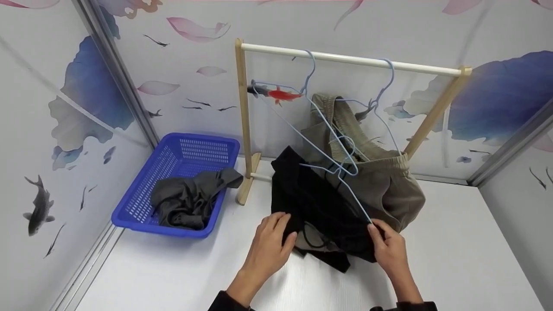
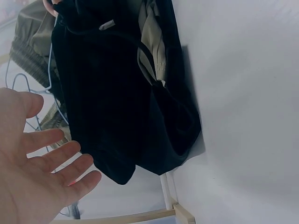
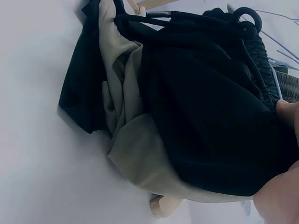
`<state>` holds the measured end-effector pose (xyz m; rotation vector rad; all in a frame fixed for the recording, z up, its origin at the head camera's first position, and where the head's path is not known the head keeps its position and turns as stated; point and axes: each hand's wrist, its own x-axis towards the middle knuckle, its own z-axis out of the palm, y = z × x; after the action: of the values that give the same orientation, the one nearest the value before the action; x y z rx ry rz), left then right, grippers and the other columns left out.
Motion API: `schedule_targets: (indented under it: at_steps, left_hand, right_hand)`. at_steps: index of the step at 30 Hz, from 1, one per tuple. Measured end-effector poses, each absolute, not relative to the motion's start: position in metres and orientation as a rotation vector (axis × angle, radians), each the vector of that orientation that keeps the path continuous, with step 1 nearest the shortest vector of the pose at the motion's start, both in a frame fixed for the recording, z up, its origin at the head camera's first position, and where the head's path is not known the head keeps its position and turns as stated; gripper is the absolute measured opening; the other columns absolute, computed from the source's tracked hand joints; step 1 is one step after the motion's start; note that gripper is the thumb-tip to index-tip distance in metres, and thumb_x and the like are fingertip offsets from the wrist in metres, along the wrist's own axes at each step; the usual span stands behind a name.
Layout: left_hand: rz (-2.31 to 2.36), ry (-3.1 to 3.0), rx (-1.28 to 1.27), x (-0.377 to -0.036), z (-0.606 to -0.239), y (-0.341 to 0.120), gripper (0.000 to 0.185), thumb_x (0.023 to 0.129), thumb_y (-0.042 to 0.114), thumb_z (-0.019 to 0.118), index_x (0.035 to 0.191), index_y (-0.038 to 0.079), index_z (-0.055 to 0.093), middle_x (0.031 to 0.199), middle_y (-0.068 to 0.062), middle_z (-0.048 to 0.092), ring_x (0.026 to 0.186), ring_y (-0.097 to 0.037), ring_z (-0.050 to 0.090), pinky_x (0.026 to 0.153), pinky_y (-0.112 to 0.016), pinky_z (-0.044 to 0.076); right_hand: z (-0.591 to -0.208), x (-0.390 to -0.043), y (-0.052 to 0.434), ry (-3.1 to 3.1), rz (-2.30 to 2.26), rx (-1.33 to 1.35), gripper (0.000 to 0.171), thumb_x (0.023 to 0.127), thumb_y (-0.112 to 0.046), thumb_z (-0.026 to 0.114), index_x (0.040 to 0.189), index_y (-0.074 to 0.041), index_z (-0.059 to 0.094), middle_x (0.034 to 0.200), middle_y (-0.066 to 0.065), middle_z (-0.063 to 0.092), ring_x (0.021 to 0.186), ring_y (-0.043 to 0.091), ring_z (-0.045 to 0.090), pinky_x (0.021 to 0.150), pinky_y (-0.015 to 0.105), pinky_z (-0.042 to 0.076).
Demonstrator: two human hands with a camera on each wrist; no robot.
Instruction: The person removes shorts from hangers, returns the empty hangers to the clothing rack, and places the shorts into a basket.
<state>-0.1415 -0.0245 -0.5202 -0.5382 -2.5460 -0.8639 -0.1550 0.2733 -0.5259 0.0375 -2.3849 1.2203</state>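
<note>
Black shorts [image 1: 319, 198] with a drawstring and beige inner fabric hang from a light blue wire hanger [image 1: 355, 198], low over the white table. At their right end, my right hand [image 1: 391, 249] pinches the waistband together with the hanger's end. In the right wrist view, the thumb lies against the shorts' [image 3: 201, 121] gathered waistband. My left hand [image 1: 268, 246] is at the left edge of the black cloth. The left wrist view shows that hand [image 2: 42, 163] with spread, extended fingers, gripping nothing. Khaki shorts [image 1: 389, 190] hang just behind on another hanger [image 1: 392, 77].
A wooden rack with a white bar [image 1: 354, 59] stands at the back. A bare blue hanger [image 1: 314, 65] hangs there, overlapping the black shorts' hanger in view. On the left, a blue basket [image 1: 173, 233] holds a dark grey garment [image 1: 185, 198]. Printed panels surround the table.
</note>
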Motion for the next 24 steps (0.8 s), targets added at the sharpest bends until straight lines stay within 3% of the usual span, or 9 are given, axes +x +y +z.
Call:
schedule_targets:
  at_steps: [15, 24]
  left_hand:
    - [-0.878, -2.56, -0.519, -0.145, -0.521, -0.029, 0.041, 0.104, 0.024, 0.062, 0.136, -0.001, 0.062, 0.134, -0.017, 0.06, 0.125, -0.034, 0.058, 0.104, -0.05, 0.049]
    - [-0.871, -2.531, -0.514, -0.154, -0.521, -0.03, 0.04, 0.102, 0.022, 0.064, 0.134, -0.003, 0.063, 0.132, -0.019, 0.061, 0.123, -0.036, 0.059, 0.103, -0.05, 0.05]
  right_hand:
    - [-0.535, -0.153, 0.276, -2.448, 1.266, 0.113, 0.011, 0.099, 0.001, 0.065, 0.102, 0.001, 0.075, 0.095, 0.013, 0.075, 0.085, -0.001, 0.06, 0.077, 0.012, 0.044]
    - [-0.538, -0.15, 0.277, -2.529, 1.43, 0.013, 0.014, 0.101, -0.003, 0.064, 0.107, 0.002, 0.076, 0.102, 0.012, 0.075, 0.089, -0.001, 0.06, 0.082, 0.014, 0.045]
